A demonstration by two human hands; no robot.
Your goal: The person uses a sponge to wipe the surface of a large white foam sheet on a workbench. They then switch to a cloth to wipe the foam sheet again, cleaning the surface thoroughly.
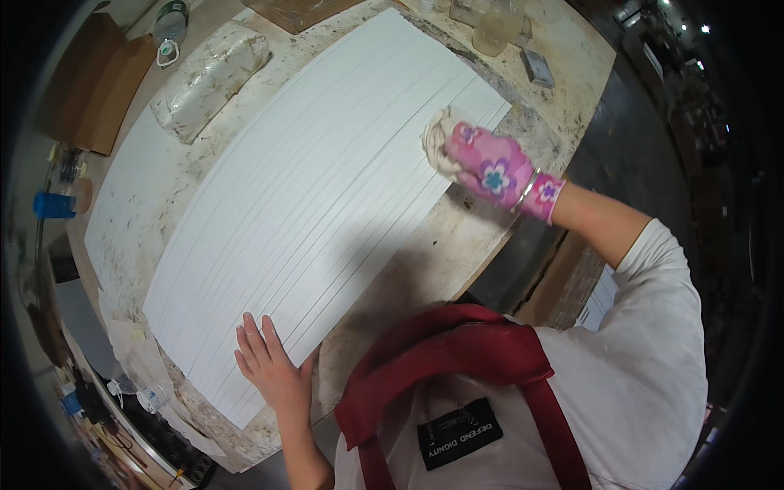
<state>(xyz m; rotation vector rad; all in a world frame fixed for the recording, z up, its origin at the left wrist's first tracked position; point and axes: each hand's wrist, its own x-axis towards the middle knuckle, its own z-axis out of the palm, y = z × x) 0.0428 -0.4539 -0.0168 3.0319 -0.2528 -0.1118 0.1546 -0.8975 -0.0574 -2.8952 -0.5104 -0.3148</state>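
Observation:
White strips (pixel 327 155) lie side by side on the worktable, together forming a broad panel with narrow dark lines between them. My right hand (pixel 494 167), in a pink glove with a flower pattern, grips a crumpled off-white rag (pixel 441 140). The rag presses on the strips near their far right end. My bare left hand (pixel 273 363) lies flat on the near left end of the strips, fingers spread. A silvery band circles my right wrist.
The stained worktable (pixel 563 90) holds a wrapped, smeared block (pixel 211 80), a clear bottle (pixel 171 28) and a small grey box (pixel 536 67). Beyond the strips stands a cloudy container (pixel 496 31). A cardboard box (pixel 94 82) and a blue cup-like thing (pixel 54 205) are at the left.

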